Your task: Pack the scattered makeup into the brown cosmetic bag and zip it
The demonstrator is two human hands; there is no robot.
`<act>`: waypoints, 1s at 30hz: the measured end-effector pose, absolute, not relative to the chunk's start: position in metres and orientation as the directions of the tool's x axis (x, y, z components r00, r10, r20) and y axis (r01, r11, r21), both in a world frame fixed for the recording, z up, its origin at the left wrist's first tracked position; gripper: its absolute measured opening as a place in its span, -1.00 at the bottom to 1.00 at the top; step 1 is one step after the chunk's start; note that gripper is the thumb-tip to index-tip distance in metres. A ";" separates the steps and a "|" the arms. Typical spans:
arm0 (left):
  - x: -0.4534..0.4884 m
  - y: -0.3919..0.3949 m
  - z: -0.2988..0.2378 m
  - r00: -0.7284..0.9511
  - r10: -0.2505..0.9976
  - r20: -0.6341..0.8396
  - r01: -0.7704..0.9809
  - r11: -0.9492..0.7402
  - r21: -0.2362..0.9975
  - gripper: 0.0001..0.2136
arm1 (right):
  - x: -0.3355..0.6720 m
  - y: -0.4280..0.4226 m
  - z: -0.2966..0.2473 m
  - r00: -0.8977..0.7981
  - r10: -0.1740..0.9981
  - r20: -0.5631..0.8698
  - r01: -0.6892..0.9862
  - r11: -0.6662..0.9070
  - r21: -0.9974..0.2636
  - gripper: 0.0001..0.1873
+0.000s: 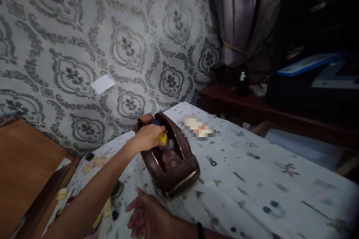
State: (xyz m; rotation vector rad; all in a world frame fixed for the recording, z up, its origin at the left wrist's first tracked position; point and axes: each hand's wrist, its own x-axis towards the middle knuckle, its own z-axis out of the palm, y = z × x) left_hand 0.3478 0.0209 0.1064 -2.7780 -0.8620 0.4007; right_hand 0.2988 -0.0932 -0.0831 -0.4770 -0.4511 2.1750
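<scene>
A brown leather bag [183, 177] with gold zippers stands unzipped on the white patterned cloth. At its opening, my left hand [148, 137] has its fingers closed on a small yellow item [163, 138] whose exact kind I cannot make out. Inside the bag, clear and pinkish things [169, 151] show, partly in shadow. My right hand [150, 214] is below the bag's near side, palm turned up, fingers loosely apart and nothing in it. A black band circles the right wrist.
Several small bottles and tubes, among them a cream tube [108, 207] with a black cap, lie left of the bag. Behind it lies a pixelated item [198, 127]. A dark red shelf [221, 99] holds a small black bottle [242, 84]. A wooden board [30, 168] borders the left.
</scene>
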 end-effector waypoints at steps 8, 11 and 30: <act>0.369 0.019 0.101 0.793 0.516 -0.324 0.402 -0.842 -0.358 -0.78 | 0.302 -0.097 -0.075 -0.566 0.794 -0.222 -0.656 -0.597 -0.461 -0.30; 0.372 0.020 0.096 0.790 0.522 -0.322 0.410 -0.840 -0.356 -0.81 | 0.303 -0.098 -0.075 -0.562 0.798 -0.216 -0.663 -0.591 -0.460 -0.30; 0.369 0.035 0.078 0.808 0.542 -0.231 0.479 -0.833 -0.277 -0.62 | 0.302 -0.099 -0.080 -0.566 0.804 -0.184 -0.677 -0.581 -0.452 -0.30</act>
